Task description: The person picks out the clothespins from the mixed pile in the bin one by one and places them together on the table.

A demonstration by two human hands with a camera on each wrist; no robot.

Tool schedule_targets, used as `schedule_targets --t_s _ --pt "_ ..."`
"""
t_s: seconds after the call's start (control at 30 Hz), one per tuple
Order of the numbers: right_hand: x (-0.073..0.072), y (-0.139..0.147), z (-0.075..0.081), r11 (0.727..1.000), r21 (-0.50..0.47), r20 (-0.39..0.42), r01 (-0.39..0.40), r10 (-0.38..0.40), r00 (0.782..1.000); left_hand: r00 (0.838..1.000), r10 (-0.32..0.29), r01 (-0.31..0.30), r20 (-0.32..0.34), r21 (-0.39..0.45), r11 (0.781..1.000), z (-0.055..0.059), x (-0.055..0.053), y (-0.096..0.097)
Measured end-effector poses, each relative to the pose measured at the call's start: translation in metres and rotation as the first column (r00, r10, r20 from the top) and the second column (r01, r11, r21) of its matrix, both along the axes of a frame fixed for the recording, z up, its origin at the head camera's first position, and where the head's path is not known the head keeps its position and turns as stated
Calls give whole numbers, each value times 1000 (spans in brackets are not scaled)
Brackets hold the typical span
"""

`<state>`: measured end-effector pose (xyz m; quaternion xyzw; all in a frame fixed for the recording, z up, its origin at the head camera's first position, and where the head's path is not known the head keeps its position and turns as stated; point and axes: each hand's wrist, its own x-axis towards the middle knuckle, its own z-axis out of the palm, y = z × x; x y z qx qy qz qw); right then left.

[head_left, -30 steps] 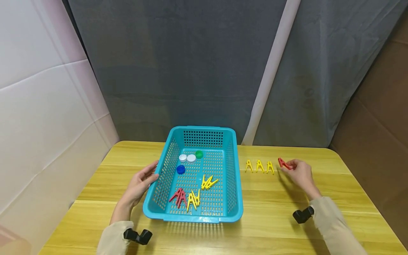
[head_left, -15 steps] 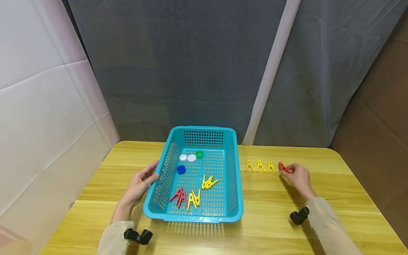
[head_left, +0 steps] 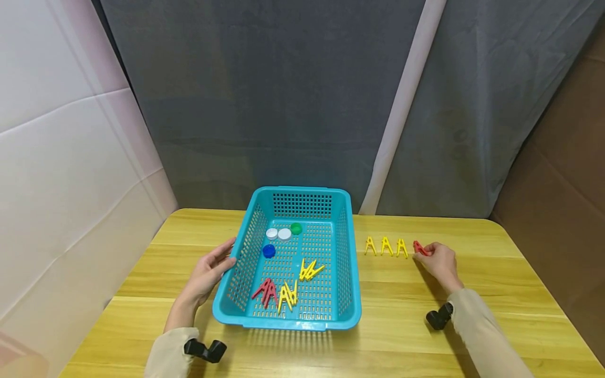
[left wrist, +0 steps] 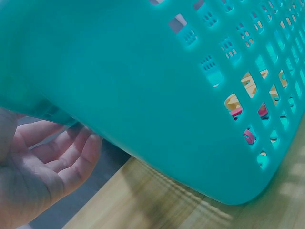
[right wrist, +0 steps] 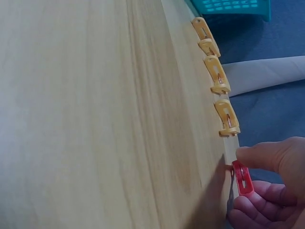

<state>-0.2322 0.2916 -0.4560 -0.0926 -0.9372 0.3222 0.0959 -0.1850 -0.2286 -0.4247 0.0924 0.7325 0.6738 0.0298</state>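
My left hand (head_left: 206, 276) holds the left side of a turquoise plastic basket (head_left: 286, 325), its fingers curled at the rim in the left wrist view. Between thumb and fingers my right hand (head_left: 441, 265) pinches a red clothespin (right wrist: 243, 178), right at the tabletop. To its left three yellow clothespins (head_left: 386, 245) stand in a row, legs toward me. Inside the basket lie red clothespins (head_left: 267, 292) and several yellow clothespins (head_left: 286, 297), with another yellow group (head_left: 310, 270) nearer the middle.
Farther back in the basket are two white caps (head_left: 284, 234), a green cap (head_left: 296, 228) and a blue cap (head_left: 269, 251). The wooden table (head_left: 397, 336) ends at a grey curtain (head_left: 264, 105). A brown panel (head_left: 557, 157) borders the right side.
My right hand has lowered the red clothespin and brought it slightly toward me, level with the yellow row. My left hand and the basket keep their places.
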Motion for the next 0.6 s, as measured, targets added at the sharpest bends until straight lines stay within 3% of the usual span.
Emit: schedule_targets --t_s 0.33,0.6 --pt "-2 -1 -3 1000 25 40 -10 9 999 1000 11 -11 -1 -8 1000 -3 -1 -1" --pt "-2 -6 10 999 30 -75 -31 33 997 1000 11 -11 -1 -7 1000 -1 -1 0"
